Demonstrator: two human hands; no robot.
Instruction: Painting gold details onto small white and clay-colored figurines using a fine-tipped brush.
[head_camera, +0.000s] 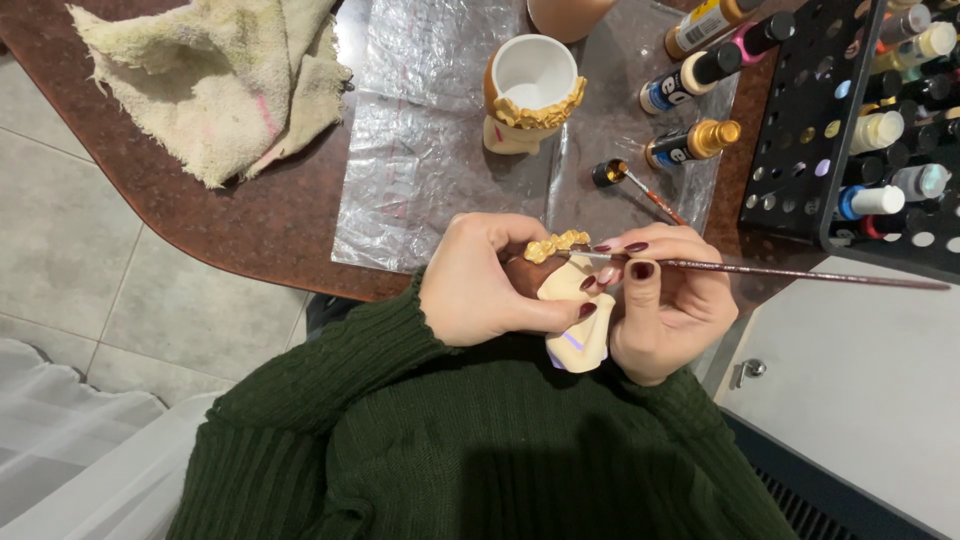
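Observation:
My left hand (490, 285) grips a small cream ceramic figure (578, 330) with a gold wreath (556, 245) on top, held close to my chest over the table edge. My right hand (665, 300) holds a thin paintbrush (790, 271) whose long handle points right; its tip rests at the gold wreath. Both sleeves are dark green ribbed knit.
A second cream figure-shaped cup with gold trim (528, 95) stands on a clear plastic sheet (420, 150). Several paint bottles (690, 78) lie at the right, with an open gold cap and another brush (625, 180). A black rack of paints (870, 120) stands far right. A stained cloth (230, 80) lies left.

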